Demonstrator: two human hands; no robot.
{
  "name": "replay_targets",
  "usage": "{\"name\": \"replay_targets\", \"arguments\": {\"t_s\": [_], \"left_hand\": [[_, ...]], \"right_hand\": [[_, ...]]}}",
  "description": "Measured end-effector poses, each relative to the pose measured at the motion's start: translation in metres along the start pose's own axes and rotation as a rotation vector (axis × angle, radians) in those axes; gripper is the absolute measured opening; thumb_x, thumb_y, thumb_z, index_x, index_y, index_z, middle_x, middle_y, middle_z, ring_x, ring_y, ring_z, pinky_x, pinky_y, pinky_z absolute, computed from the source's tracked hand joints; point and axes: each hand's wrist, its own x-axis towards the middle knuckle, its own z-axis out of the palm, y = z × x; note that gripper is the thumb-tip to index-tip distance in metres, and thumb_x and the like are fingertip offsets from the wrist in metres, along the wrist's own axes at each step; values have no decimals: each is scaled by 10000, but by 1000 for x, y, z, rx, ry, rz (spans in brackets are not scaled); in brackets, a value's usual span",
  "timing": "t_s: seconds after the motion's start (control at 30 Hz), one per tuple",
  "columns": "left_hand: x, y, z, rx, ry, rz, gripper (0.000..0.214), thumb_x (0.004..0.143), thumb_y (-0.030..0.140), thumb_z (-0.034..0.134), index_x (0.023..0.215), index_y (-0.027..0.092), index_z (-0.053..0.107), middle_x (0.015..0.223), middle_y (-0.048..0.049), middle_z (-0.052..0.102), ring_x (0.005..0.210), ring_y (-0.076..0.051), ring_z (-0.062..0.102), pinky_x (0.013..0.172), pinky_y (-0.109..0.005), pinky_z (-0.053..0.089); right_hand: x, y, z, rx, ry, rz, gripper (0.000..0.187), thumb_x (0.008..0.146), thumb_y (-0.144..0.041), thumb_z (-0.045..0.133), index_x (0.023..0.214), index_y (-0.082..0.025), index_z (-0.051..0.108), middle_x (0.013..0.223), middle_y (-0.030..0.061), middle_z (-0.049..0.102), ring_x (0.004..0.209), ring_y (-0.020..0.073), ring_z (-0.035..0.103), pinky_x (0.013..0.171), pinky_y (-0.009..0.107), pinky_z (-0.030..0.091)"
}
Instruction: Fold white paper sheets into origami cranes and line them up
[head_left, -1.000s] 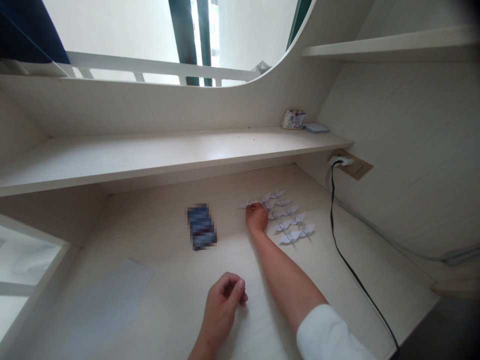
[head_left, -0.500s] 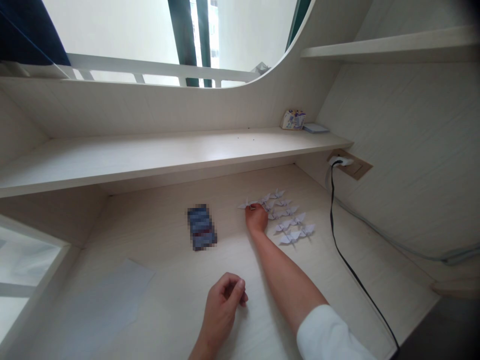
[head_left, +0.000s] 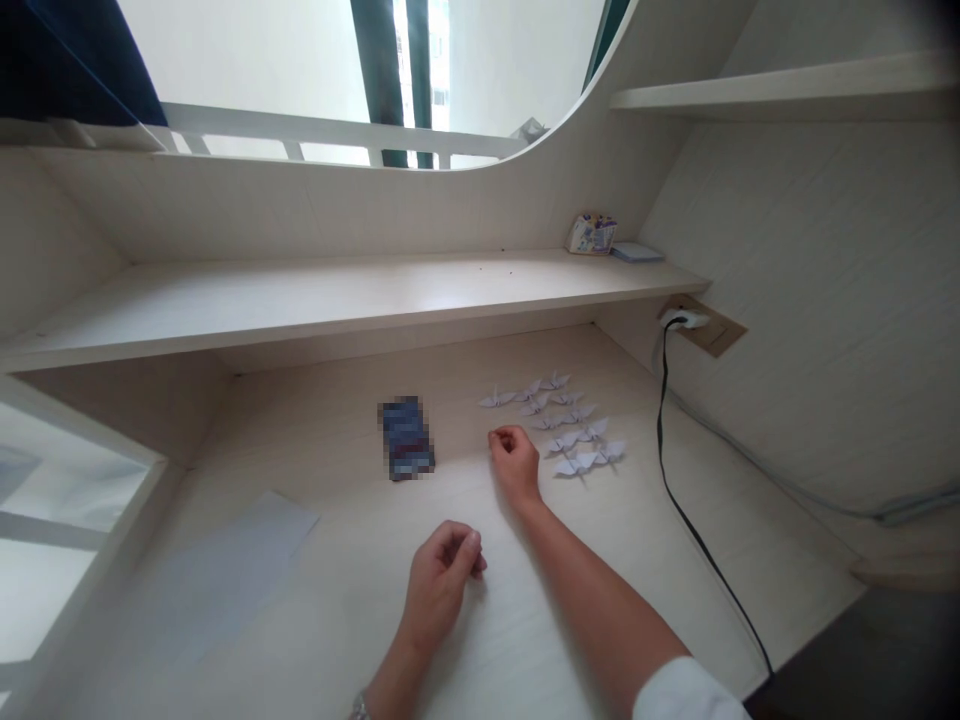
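Several white folded paper cranes stand in short rows on the desk, and one paper crane sits at the far left end of the back row. Just in front of that one is my right hand, apart from it, with fingers curled together and nothing visible in them. My left hand rests nearer to me on the desk, its fingers loosely curled, thumb against the forefinger. No object shows in it either.
A blurred dark blue rectangular item lies left of the cranes. White paper is on the desk's left side. A black cord runs from the wall socket down the right side. A shelf holds a small box.
My right hand has let go of the leftmost crane and drawn back toward me. My left hand stays almost where it was. The view has shifted slightly.
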Motion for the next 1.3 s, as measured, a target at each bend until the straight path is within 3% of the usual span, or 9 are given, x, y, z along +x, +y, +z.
{"name": "replay_targets", "arguments": {"t_s": [0.3, 0.43, 0.63, 0.7, 0.93, 1.1, 1.3], "left_hand": [[0, 0, 3, -62, 329, 36, 301, 740, 428, 614, 819, 138, 593, 731, -49, 634, 619, -147, 604, 562, -262, 486], [-14, 3, -9, 79, 395, 35, 338, 710, 429, 636, 874, 134, 617, 764, -64, 647, 663, -170, 631, 598, -286, 513], [-52, -4, -52, 265, 658, 43, 398, 722, 469, 596, 938, 135, 609, 742, -61, 664, 673, -177, 645, 638, -306, 521], [-60, -4, -70, 479, 758, 31, 398, 769, 468, 525, 977, 136, 603, 771, -67, 678, 661, -171, 646, 622, -297, 516], [-60, 21, -142, 807, 1034, -101, 361, 765, 363, 537, 1027, 131, 626, 981, -135, 661, 897, -246, 613, 847, -370, 442], [-42, 41, -183, 992, 1044, -207, 438, 708, 385, 607, 1027, 85, 631, 1088, -204, 602, 1085, -328, 517, 945, -398, 355], [-31, 45, -201, 1043, 995, -328, 480, 605, 386, 711, 971, 86, 632, 1102, -225, 578, 1070, -351, 521, 893, -397, 372]], "right_hand": [[-90, 2, -60, 153, -357, -99, 225, 791, -370, 527, 788, -169, 627, 635, 14, 635, 570, 147, 566, 563, 241, 442], [-116, 1, -79, 140, -469, -146, 212, 804, -359, 514, 770, -186, 630, 662, 13, 653, 575, 147, 578, 558, 239, 440], [-120, -1, -81, 46, -508, -205, 204, 794, -349, 510, 757, -202, 646, 641, 6, 652, 584, 155, 586, 593, 251, 436], [-119, 0, -80, 28, -534, -233, 203, 788, -350, 509, 754, -208, 651, 639, 6, 655, 588, 161, 591, 600, 257, 436], [-119, 8, -84, -36, -643, -260, 239, 796, -418, 484, 789, -239, 643, 705, 33, 682, 625, 197, 618, 630, 299, 453], [-116, 13, -82, -79, -706, -273, 231, 790, -435, 487, 774, -256, 632, 695, 30, 679, 616, 209, 620, 612, 315, 454], [-115, 12, -84, -55, -720, -241, 252, 772, -462, 497, 770, -252, 636, 717, 43, 684, 639, 218, 631, 621, 320, 460]]}}
